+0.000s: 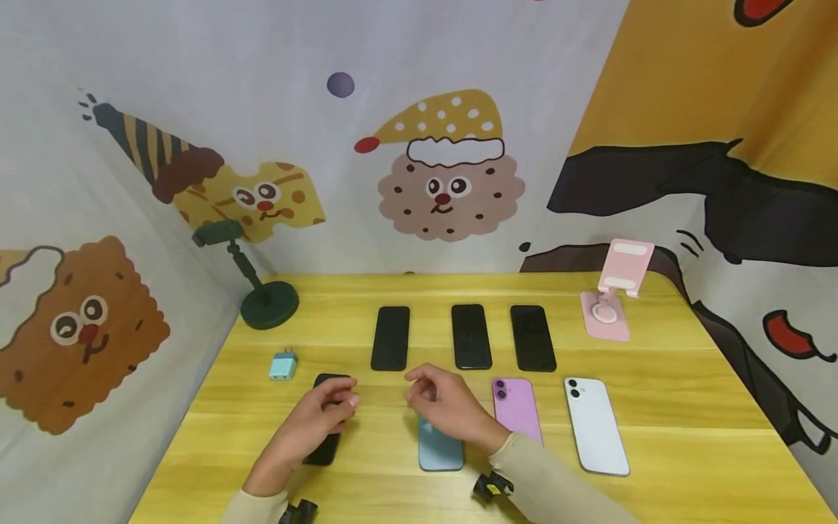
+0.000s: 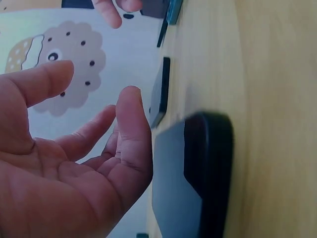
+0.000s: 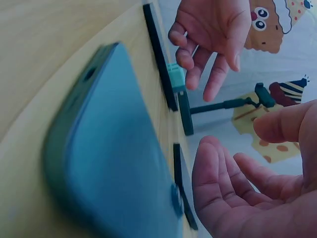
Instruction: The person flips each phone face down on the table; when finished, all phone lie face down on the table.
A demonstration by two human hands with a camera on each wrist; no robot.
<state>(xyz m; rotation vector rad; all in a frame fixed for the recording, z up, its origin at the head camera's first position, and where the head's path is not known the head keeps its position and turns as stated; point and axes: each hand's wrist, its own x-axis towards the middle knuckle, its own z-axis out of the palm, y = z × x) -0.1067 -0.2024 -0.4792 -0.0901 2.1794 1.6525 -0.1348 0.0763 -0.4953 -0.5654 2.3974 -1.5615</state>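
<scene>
In the head view, the left hand (image 1: 313, 423) hangs above a black phone (image 1: 322, 453), partly covering it, with thumb and fingers loosely bent, a gap between them, and nothing in their hold. At its 3 o'clock, the right hand (image 1: 452, 407) covers the upper part of a blue phone (image 1: 441, 447); its fingers are bent, thumb near the index finger, and hold nothing. From the right hand, a purple phone (image 1: 516, 406) and, farther out, a white phone (image 1: 597, 426) lie toward 3 o'clock, and a pink stand (image 1: 605, 324) is at 2. Three dark phones (image 1: 471, 337) lie in a row beyond, from about 10 round to 2 o'clock. A light blue charger (image 1: 283, 366) and, behind it, a dark green stand (image 1: 270, 304) are at the left hand's 11 o'clock.

In the left wrist view, the black phone fills 5 o'clock, just beside the left hand's curved, parted fingers; whether they touch it I cannot tell. Right-hand fingertips show at 11.

In the right wrist view, the blue phone lies toward 8 o'clock, the right hand at 4, its thumb apart from the gently curved fingers. The left hand appears at 1.
</scene>
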